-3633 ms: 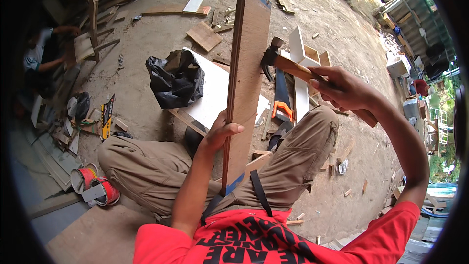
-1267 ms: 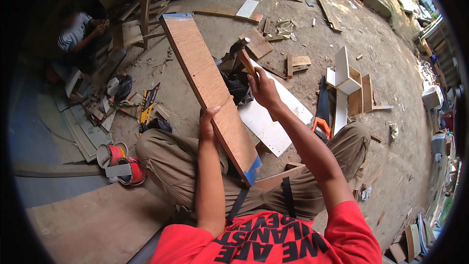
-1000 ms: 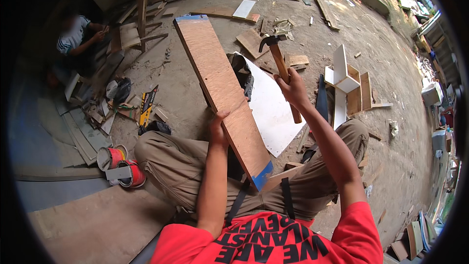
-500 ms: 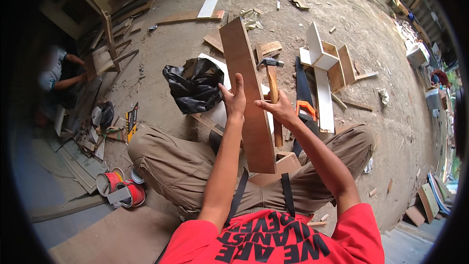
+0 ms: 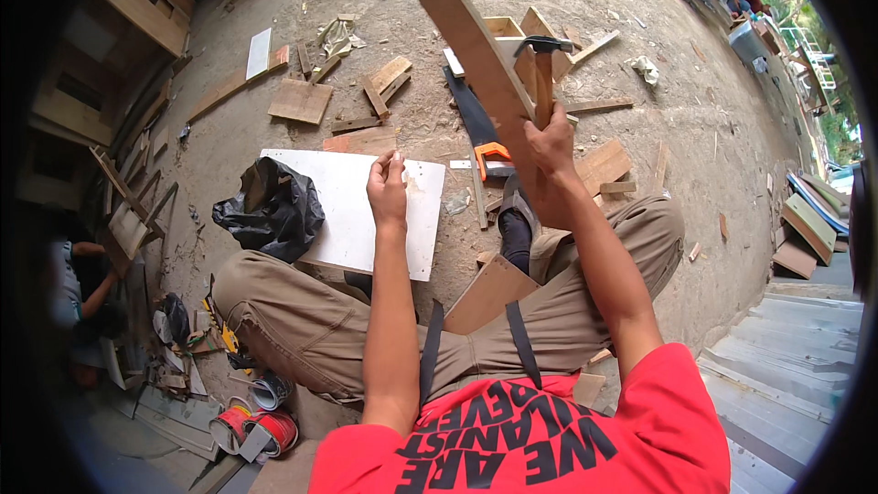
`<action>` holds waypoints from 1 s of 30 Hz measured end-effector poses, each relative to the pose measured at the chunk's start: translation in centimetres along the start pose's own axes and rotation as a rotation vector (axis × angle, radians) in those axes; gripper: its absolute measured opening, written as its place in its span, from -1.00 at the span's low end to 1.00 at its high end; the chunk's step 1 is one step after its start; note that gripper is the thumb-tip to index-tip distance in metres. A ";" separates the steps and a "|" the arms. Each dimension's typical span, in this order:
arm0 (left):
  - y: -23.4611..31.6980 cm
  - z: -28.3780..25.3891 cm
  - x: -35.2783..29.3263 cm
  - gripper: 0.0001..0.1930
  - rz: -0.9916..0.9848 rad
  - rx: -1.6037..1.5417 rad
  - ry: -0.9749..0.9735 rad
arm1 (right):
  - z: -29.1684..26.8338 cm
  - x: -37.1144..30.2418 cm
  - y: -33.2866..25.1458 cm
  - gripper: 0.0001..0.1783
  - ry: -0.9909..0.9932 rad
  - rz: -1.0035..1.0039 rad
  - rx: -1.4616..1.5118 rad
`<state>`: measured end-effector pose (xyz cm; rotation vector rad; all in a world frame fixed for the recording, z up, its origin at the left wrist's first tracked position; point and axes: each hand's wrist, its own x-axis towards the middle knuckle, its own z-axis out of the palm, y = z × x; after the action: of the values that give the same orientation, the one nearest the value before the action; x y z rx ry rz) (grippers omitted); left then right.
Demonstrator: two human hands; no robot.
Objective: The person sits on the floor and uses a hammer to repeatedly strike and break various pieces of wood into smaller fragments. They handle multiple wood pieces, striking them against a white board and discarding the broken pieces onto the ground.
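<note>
My right hand (image 5: 551, 148) is wrapped round a claw hammer (image 5: 544, 82) and a long brown wooden board (image 5: 477, 48) together. The hammer stands head up against the board's right side, and the board leans up and to the left. Over a white panel (image 5: 416, 220) lying in front of me, my left hand (image 5: 387, 190) is raised with its fingertips pinched together. Whatever they may hold is too small to make out. A crumpled black plastic bag (image 5: 270, 215) rests on the panel's left part. Between my legs lies another brown board piece (image 5: 487, 295).
A handsaw (image 5: 471, 110) with an orange handle lies beyond the raised board. Wood offcuts (image 5: 302, 101) are scattered over the dirt floor. Red cans (image 5: 272, 430) stand by my left knee. Another person (image 5: 78, 284) works at the far left beside a small wooden chair (image 5: 128, 224).
My left hand has let go of the board and moved left over the white panel. My right hand now grips board and hammer together, raised to the right. The view has turned rightward.
</note>
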<state>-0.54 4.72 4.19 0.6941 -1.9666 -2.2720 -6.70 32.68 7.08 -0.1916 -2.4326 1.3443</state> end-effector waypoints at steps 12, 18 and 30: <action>-5.3 0.8 1.7 -0.73 0.456 0.531 0.208 | -7.9 -5.8 19.7 -0.58 0.183 0.331 -0.558; -5.2 2.3 0.6 -0.78 0.576 0.732 0.212 | -8.4 -5.9 22.8 -0.65 0.195 0.441 -0.612; -4.6 -0.4 1.1 -0.75 0.432 0.392 0.143 | -2.5 -4.9 19.6 -0.58 -0.153 0.306 -0.519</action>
<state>-0.25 4.83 -0.54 0.3843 -2.2449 -1.5733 -2.23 43.85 -9.36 -0.6321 -2.9333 0.8232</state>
